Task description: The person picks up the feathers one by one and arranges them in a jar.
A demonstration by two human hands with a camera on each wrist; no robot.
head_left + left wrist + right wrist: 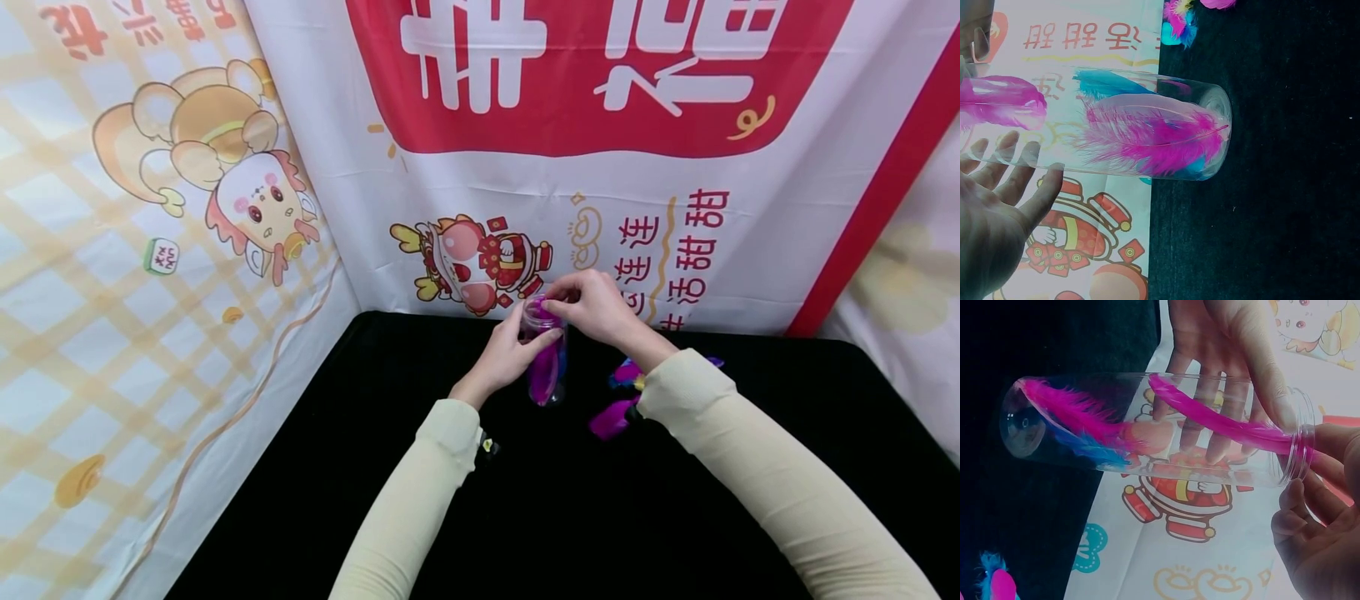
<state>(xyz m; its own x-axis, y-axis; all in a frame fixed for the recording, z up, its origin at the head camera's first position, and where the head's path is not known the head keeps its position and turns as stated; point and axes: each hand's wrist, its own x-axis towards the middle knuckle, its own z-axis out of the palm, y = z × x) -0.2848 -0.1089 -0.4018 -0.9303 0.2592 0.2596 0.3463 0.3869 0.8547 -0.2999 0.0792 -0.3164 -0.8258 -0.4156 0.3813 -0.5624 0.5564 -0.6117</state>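
A clear plastic jar [1022, 428] stands upright near the back of the black table. My left hand [504, 354] grips it around the upper part, thumb on the near side and fingers behind. At the open mouth, my right hand [596, 307] pinches the upper end of a magenta feather [1210, 420], whose lower length hangs inside the jar. Down at the bottom lie a pink feather [1169, 140] and a blue feather [1091, 447]. The right fingertips are right at the threaded rim.
Loose feathers lie on the black tablecloth [570, 517] near the right forearm, among them a magenta feather [613, 419] and a blue and pink clump [626, 375]. A printed cloth backdrop [322, 108] hangs directly behind the table's back edge; another wall cloth [150, 333] runs along the left.
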